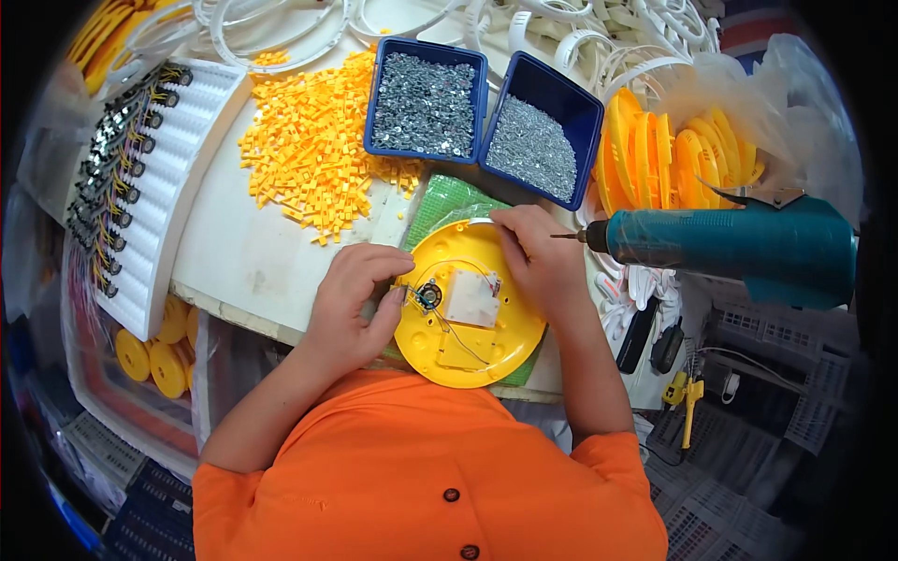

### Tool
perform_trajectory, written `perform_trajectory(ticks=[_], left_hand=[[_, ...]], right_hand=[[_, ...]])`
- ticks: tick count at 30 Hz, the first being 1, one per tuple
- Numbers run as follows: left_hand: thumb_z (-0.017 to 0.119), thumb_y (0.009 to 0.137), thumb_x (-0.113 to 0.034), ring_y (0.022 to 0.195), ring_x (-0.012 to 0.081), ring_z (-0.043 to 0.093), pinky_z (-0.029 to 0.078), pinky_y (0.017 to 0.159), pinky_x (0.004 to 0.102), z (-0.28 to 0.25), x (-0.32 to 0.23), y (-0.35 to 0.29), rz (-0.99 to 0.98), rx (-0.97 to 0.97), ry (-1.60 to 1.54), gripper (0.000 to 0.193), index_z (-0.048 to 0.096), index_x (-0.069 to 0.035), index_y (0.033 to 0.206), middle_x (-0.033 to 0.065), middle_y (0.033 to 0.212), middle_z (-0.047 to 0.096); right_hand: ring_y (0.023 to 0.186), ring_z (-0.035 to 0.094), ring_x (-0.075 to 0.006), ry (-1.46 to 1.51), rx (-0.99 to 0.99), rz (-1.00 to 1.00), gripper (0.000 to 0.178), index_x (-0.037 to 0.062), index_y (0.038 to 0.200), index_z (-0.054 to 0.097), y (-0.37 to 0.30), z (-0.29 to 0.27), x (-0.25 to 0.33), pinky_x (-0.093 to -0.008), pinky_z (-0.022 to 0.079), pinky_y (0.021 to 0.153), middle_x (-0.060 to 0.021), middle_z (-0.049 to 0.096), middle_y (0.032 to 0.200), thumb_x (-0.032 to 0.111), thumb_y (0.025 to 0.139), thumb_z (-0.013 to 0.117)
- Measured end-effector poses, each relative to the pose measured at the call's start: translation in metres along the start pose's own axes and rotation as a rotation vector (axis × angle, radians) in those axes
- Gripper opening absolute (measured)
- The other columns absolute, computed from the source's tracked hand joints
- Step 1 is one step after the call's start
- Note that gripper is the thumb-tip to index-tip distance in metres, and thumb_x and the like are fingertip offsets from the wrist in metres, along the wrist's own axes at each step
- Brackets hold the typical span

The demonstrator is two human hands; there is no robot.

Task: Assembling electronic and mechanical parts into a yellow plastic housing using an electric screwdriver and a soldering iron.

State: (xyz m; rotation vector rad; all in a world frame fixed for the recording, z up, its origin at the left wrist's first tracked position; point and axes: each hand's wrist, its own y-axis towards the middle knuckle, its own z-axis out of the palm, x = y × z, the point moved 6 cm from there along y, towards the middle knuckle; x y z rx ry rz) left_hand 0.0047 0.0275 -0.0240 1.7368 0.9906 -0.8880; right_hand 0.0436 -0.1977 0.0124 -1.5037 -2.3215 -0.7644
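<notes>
A round yellow plastic housing (513, 327) lies with its inner side up in front of me. Inside it are a white block (472, 299), a small round black part (429, 295) and thin wires (458, 334). My left hand (355, 301) is at the housing's left edge, fingers curled and the thumb tip against the wire ends by the black part. The exact pinch is partly hidden. My right hand (541, 260) grips the housing's upper right rim, its thumb over the inner side. Beneath the housing shows a green mat (449, 204).
Yellow clips (313, 140) are heaped beyond my left hand. Two blue bins (374, 103) hold small metal parts. A teal electric screwdriver (730, 243) juts in at right, near yellow discs (645, 159). A white foam tray (192, 178) with wired parts stands left.
</notes>
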Motion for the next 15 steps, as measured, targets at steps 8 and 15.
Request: perform_trajectory(ticks=[8,15], left_hand=[[0.066,0.081,0.005,0.104,0.0348,0.062,0.050,0.093,0.0428,0.001,0.001,0.007,-0.022,0.018,0.000,0.031,0.064,-0.003,0.111,0.0138,0.111,0.067],[0.061,0.082,0.007,0.115,0.0331,0.058,0.044,0.105,0.0390,0.008,0.022,-0.011,0.006,0.077,0.003,0.036,0.061,-0.002,0.117,0.0176,0.124,0.060]], right_hand=[[0.092,0.071,-0.0313,-0.042,-0.019,0.014,0.027,0.0007,0.110,0.070,-0.006,-0.009,0.000,-0.0359,0.056,0.081,-0.0155,0.072,0.102,-0.001,0.084,0.071],[0.110,0.070,-0.0320,0.006,-0.538,0.327,0.031,-0.0015,0.120,0.069,-0.078,-0.111,-0.093,-0.0411,0.054,0.093,-0.0194,0.073,0.118,0.005,0.089,0.067]])
